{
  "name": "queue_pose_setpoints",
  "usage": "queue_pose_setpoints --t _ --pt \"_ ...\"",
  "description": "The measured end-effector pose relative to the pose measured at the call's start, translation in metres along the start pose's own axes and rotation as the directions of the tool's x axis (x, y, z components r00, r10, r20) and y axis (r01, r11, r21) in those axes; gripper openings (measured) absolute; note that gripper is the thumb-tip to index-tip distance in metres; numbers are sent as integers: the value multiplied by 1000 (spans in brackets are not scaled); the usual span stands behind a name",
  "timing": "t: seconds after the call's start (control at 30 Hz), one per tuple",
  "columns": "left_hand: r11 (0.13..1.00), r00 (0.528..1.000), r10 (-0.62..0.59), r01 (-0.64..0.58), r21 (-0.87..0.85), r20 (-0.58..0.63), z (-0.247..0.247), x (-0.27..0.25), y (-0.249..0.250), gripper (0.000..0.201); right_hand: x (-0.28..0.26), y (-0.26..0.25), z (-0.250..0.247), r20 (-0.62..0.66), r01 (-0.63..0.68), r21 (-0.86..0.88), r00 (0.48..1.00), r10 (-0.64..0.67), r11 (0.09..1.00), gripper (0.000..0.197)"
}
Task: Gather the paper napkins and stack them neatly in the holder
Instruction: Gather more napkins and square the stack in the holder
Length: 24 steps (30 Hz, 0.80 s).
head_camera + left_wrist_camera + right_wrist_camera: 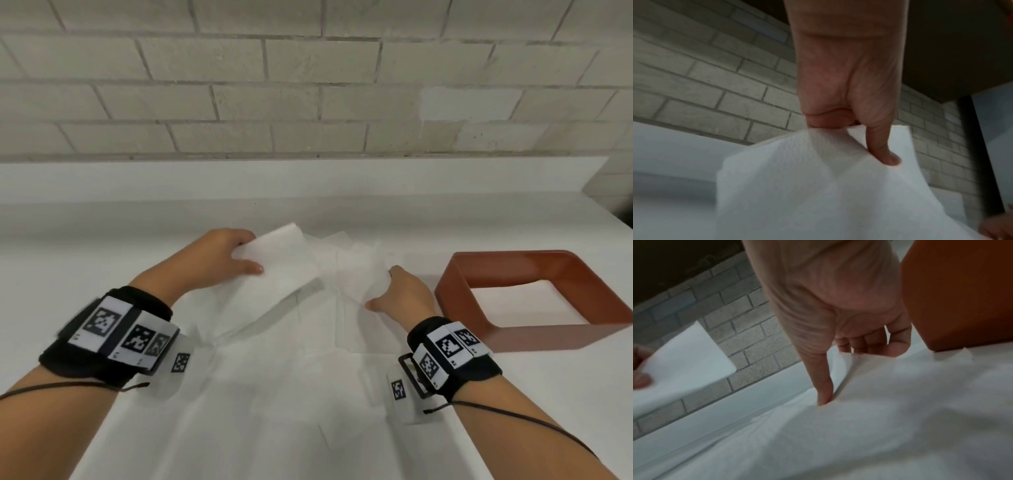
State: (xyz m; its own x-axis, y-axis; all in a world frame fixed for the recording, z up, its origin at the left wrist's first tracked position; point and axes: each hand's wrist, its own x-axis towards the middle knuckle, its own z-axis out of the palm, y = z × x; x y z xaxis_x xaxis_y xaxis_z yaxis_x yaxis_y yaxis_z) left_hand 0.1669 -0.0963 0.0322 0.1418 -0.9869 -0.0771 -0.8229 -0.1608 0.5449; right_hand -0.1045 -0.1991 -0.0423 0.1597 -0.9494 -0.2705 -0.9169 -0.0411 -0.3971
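I see a white bench running along a pale brick wall, and most of its middle is covered by loose white paper napkins lying overlapped and hard to tell apart against the surface. To my right stands the red-brown holder, an open square frame with nothing in it yet as far as I can tell, well clear of the spread.

My left hand has a closed grip on one napkin, thumb on top and fingers curled beneath, and it hangs lifted off the bench with its far corner free. My right hand rests on the far napkins just beside the holder; its thumb presses down into the paper and the fingers curl at a raised edge, so I judge its grip is closing on a sheet, not yet lifted.

I judge the gathering has only begun. To do it well, I would lay the lifted napkin squarely over the one under my right hand, edges matched, rather than bunching. Thin paper creases easily, so pinch near a corner and slide rather than drag. Build one aligned pile first, then carry it across to the holder.
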Motion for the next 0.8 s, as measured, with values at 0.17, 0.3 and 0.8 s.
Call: queue_pose_setpoints --t 0.17,0.3,0.8 --pt "856 949 -311 258 -448 -48 14 -18 -4 20 1 2 2 -103 70 100 993 -60 993 42" --pt "754 883 -455 451 -478 115 58 -22 -6 20 5 3 -6 -187 161 288 976 -110 944 24" --pt "859 852 -481 411 -304 -206 65 2 -4 15 13 -43 -58 271 494 83 825 -497 866 19"
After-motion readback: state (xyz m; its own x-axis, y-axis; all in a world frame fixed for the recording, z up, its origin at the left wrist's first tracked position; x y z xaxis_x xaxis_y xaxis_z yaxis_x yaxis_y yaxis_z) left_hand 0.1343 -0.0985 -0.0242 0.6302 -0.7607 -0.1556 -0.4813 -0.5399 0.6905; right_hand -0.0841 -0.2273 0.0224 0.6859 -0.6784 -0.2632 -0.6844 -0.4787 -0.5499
